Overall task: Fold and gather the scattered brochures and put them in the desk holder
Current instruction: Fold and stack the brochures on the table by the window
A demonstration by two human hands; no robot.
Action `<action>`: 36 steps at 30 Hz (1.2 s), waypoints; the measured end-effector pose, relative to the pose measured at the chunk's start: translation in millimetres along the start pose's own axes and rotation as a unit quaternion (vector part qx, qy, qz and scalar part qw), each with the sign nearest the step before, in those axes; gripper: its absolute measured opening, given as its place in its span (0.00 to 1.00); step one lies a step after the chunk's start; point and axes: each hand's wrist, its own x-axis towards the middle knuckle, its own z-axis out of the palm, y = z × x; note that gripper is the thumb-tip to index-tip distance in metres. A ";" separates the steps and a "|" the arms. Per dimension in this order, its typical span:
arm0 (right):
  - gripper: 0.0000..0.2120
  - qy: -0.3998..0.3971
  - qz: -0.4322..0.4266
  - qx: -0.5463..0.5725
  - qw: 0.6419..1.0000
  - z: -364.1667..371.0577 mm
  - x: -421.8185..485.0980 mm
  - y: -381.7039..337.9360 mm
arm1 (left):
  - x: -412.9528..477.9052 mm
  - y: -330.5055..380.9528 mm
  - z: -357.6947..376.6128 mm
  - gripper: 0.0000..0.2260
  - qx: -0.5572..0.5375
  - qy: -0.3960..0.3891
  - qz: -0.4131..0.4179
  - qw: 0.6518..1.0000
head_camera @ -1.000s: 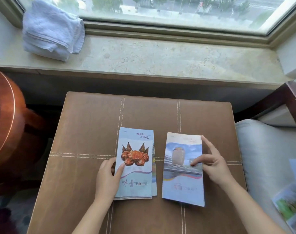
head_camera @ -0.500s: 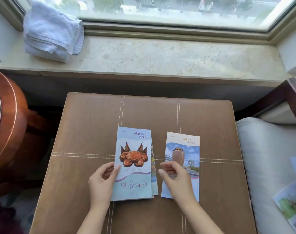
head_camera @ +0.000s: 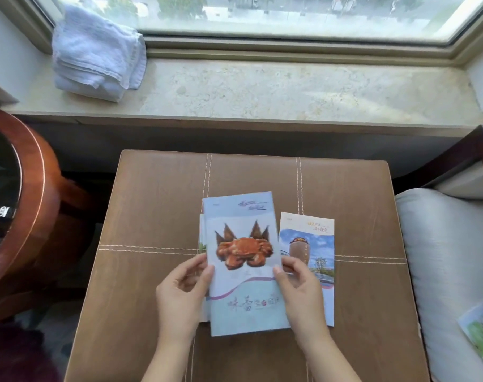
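Crab brochure stack (head_camera: 244, 271) between both hands

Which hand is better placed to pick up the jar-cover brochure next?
Right. The right hand already overlaps the jar-cover brochure lying beside the crab-cover brochure stack; the left hand holds the stack's far edge.

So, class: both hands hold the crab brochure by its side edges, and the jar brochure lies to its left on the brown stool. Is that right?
One slip. The head view shows the jar brochure lying right of the crab brochure, not left. Both hands, left and right, do hold its side edges over the brown stool.
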 end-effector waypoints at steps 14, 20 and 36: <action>0.27 0.034 0.045 0.101 0.993 -79.5 0.9 5.5 | -39.4 31.6 94.8 0.10 -0.136 -0.146 -0.092 0.976; 0.25 0.123 0.048 0.025 0.991 -108.3 21.7 33.8 | -26.0 -12.3 83.8 0.09 0.142 -0.137 0.048 0.979; 0.17 0.119 -0.125 -0.269 0.947 -53.4 10.2 32.6 | -42.8 -67.7 19.7 0.17 0.489 -0.224 0.372 0.757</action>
